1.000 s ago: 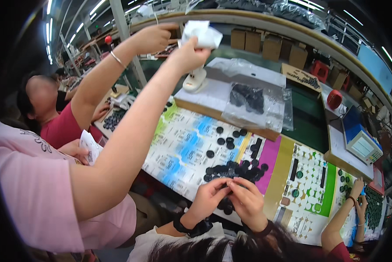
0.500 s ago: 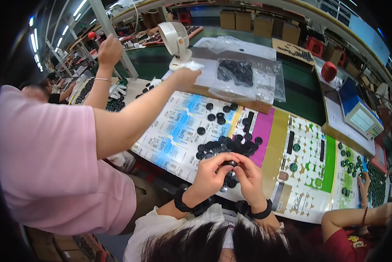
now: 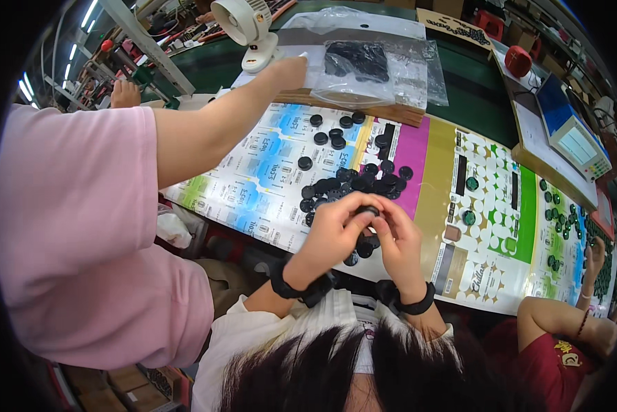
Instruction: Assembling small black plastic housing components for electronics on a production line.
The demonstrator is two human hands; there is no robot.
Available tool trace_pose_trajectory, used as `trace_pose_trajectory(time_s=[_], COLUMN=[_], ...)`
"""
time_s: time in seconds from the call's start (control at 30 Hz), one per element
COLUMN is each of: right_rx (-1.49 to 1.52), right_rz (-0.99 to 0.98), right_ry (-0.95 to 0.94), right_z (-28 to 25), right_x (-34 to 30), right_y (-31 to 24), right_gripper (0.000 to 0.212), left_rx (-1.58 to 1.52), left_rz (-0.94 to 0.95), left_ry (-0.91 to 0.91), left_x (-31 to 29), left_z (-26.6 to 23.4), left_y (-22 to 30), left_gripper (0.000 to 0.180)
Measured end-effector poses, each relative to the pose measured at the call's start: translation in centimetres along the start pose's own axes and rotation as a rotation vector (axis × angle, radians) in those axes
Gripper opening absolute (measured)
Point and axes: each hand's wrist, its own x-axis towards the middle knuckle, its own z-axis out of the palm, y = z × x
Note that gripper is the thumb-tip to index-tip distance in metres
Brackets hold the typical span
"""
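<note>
Pinching a small black round disc (image 3: 369,211) between the fingertips of both hands, a worker is holding it just above a loose heap of black discs (image 3: 353,184) spread over a colourful printed sheet (image 3: 267,165) on the bench. The left hand (image 3: 330,233) is curling around the piece from one side while the right hand (image 3: 397,240) is closing on it from the other, so both are grasping the same part and neither is lying open. Dark wristbands (image 3: 301,287) are circling both wrists.

By the look of it, the disc is light, rigid and smooth, probably moulded plastic or rubber, and small enough to slip or flick away under uneven pressure. Gripping it by the rim, thumb against forefinger, seems the surest hold, since the flat faces are offering little purchase.

Beside the worker, a person in a pink sleeve (image 3: 75,226) is reaching an arm across toward a clear plastic bag (image 3: 384,65) holding more dark parts, near a small white desk fan (image 3: 243,27). Farther right, another person's forearm (image 3: 562,319) is resting at the bench edge.
</note>
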Motion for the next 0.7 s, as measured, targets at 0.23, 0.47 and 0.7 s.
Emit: trace_pose_trajectory(time_s=[0.23, 0.47, 0.7], right_rx=[-0.582, -0.743, -0.891], right_rz=[-0.148, 0.01, -0.009], right_ry=[-0.099, 0.058, -0.122], right_z=[-3.0, -7.7, -6.9], right_x=[1.8, 2.1, 3.5], right_y=[0.0, 1.6, 1.6], right_gripper=[0.035, 0.03, 0.026], left_rx=[0.469, 1.188, 1.468], left_rz=[-0.123, -0.008, 0.021], left_ry=[0.137, 0.267, -0.064], left_x=[3.8, 4.5, 5.7], left_z=[-9.7, -17.0, -18.7], left_y=[-2.9, -9.6, -14.7], left_gripper=[0.021, 0.036, 0.045])
